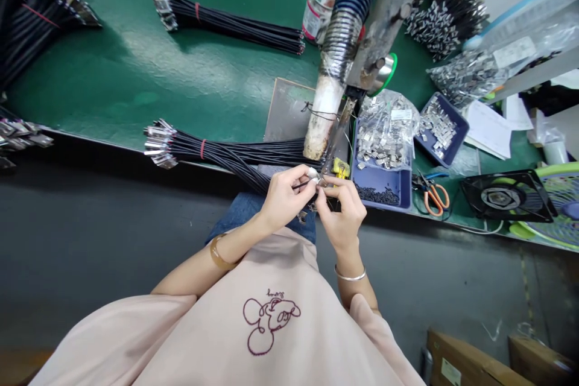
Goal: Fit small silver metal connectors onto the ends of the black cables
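Note:
My left hand (287, 194) is closed, pinching a thin black cable close to its end. Opposite it, the fingertips of my right hand (342, 208) meet at the same spot, closed around something small that they mostly hide. Both hands are at the bench's front edge, just below the white nozzle (320, 126) of a hose and a slim metal rod (338, 132). Left of them lies a bundle of black cables (226, 148) with metal connectors at its far end and a red band. A small yellow object (341, 169) sits beside my right fingers.
A blue tray (406, 190) holds bagged metal parts and small black pieces; a smaller tray (461, 140) holds more metal parts. Orange-handled pliers (436, 199) and a black fan (506, 198) are to the right. Another cable bundle (239, 24) and a clear jar (312, 15) stand farther back.

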### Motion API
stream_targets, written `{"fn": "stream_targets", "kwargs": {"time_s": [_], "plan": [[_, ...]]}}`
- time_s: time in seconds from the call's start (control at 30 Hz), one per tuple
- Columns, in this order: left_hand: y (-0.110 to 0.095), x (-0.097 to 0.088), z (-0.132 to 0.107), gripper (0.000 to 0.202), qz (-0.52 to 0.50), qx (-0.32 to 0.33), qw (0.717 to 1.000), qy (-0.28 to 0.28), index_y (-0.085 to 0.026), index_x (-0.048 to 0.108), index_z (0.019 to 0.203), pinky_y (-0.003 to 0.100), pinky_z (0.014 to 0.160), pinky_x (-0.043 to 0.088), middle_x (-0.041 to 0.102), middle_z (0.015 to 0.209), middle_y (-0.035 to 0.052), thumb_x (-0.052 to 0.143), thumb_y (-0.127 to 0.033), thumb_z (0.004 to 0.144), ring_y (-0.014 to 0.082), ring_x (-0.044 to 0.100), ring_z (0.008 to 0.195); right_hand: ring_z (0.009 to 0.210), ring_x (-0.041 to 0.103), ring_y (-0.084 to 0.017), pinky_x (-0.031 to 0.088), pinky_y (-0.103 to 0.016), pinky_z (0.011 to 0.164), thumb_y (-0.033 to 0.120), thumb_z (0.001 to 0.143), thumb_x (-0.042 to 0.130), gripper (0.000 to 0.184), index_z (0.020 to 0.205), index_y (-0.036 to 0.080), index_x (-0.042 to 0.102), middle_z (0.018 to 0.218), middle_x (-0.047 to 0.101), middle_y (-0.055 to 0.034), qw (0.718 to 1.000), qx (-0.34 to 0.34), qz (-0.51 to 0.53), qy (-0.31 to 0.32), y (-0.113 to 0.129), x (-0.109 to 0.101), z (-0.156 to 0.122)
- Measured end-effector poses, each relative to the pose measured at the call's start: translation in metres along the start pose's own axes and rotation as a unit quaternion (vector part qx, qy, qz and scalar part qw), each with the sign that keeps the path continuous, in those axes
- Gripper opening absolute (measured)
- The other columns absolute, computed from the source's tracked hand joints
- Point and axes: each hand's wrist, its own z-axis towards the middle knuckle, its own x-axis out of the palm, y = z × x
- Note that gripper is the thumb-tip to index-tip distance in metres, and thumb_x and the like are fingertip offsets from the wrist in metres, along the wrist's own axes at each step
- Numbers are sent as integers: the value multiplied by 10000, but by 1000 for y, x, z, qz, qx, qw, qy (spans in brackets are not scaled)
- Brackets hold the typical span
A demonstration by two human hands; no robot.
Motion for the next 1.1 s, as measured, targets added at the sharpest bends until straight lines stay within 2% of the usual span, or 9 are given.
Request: {"fn": "stream_targets", "kwargs": {"time_s": [0.1, 0.17, 0.23, 0.3, 0.4, 0.5, 0.73, 0.9, 1.1], "plan": [[3, -5, 0, 31, 34, 33, 999, 17, -157, 622, 815, 167, 536, 414, 581, 668, -27, 595, -167, 803, 81, 523, 567, 909, 728, -198, 609, -356, 785, 192, 886, 643, 90, 817, 244, 619, 965, 743, -47, 999, 38, 22, 4, 2, -4, -1], [4, -10, 1, 24, 61, 67, 995, 44, -155, 610, 752, 183, 548, 393, 560, 635, -37, 605, -135, 763, 81, 493, 557, 799, 733, -175, 601, -316, 680, 252, 905, 643, 77, 837, 233, 614, 973, 738, -45, 991, 113, 67, 1, 6, -9, -2], [5, -15, 2, 87, 81, 95, 990, 72, -157, 597, 693, 205, 560, 368, 523, 589, -44, 587, -130, 774, 86, 456, 546, 631, 699, -143, 541, -270, 544, 325, 931, 619, 110, 890, 227, 591, 921, 733, -33, 976, 191, 97, -31, 11, -14, -3], [7, -18, 2, 109, 101, 112, 985, 79, -161, 614, 716, 228, 587, 359, 517, 585, -43, 560, -136, 807, 97, 447, 546, 515, 631, -124, 458, -249, 481, 382, 958, 573, 165, 914, 222, 576, 757, 695, 2, 971, 223, 66, -57, 14, -19, -6], [12, -18, 2, 136, 139, 158, 974, 86, -164, 610, 723, 251, 606, 345, 543, 628, -24, 538, -127, 832, 114, 450, 563, 493, 572, -125, 426, -262, 537, 441, 950, 570, 254, 860, 209, 622, 577, 587, 38, 981, 182, -64, 17, 15, -19, -10], [19, -16, 2, 179, 161, 198, 961, 106, -167, 563, 678, 271, 623, 337, 562, 650, -3, 524, -98, 839, 133, 464, 593, 522, 568, -138, 427, -278, 585, 451, 901, 624, 259, 839, 201, 653, 602, 614, 19, 975, 139, -153, 82, 10, -11, -14], [27, -15, 4, 220, 177, 233, 947, 135, -178, 550, 651, 304, 657, 350, 591, 678, 32, 537, -44, 825, 188, 560, 669, 578, 610, -184, 464, -315, 636, 345, 860, 605, 168, 796, 202, 664, 651, 673, -23, 970, 122, -209, 36, 10, 6, -16], [30, -12, 7, 219, 185, 244, 942, 140, -175, 564, 628, 312, 665, 357, 548, 655, 29, 551, -32, 794, 196, 561, 663, 539, 575, -155, 451, -305, 617, 292, 845, 603, 142, 747, 199, 646, 614, 642, 1, 974, 154, -166, 21, 9, 10, -18], [31, -14, 8, 179, 132, 238, 954, 128, -164, 593, 654, 292, 684, 379, 537, 648, 2, 558, -28, 765, 157, 523, 639, 543, 573, -133, 450, -279, 576, 300, 902, 541, 193, 735, 206, 567, 619, 597, 16, 986, 166, -33, 14, 4, 13, -19]]}}
